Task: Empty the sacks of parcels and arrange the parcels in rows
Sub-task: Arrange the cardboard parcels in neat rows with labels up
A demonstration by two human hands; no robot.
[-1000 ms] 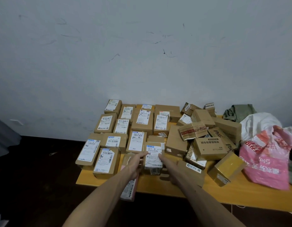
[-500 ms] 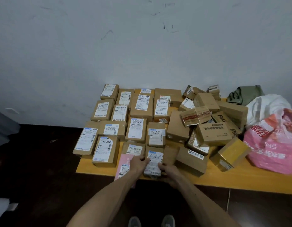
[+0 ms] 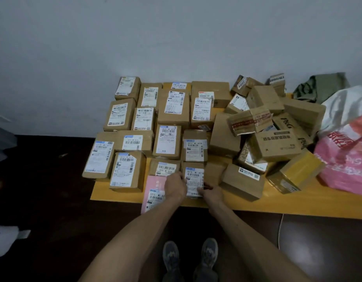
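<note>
I'm gripping a small labelled parcel [image 3: 194,180] w/ both hands at the near edge of the yellow table [image 3: 298,202], abt midway along it. My left hand [image 3: 175,187] is curling its fingers round the parcel's left side, and my right hand [image 3: 211,193] is pinching its lower right corner btwn thumb & fingers. The parcel is facing label-up; I can't tell whether it's resting flat on the table or lifted a bit. A pink mailer [image 3: 153,192] is hanging over the table's near edge, partly under my left hand & wrist. Rows of brown boxes [image 3: 168,139], labels up, are filling the table's left half, running from the near edge back to the wall side. A loose heap of tilted boxes is sitting on the table's right-centre, incl. a red-taped box [image 3: 249,121] on top and a printed carton [image 3: 277,145] below it. A plain labelled box [image 3: 243,181] & a yellow-taped box [image 3: 296,171] are lying nearer the table's front edge. At the table's right end a pink plastic bag [image 3: 346,165] is slumping, w/ a white bag [image 3: 342,106] behind it and a green sack [image 3: 320,86] at the far right corner. My shoes [image 3: 171,259] are showing on the dark floor below the table's near edge.
</note>
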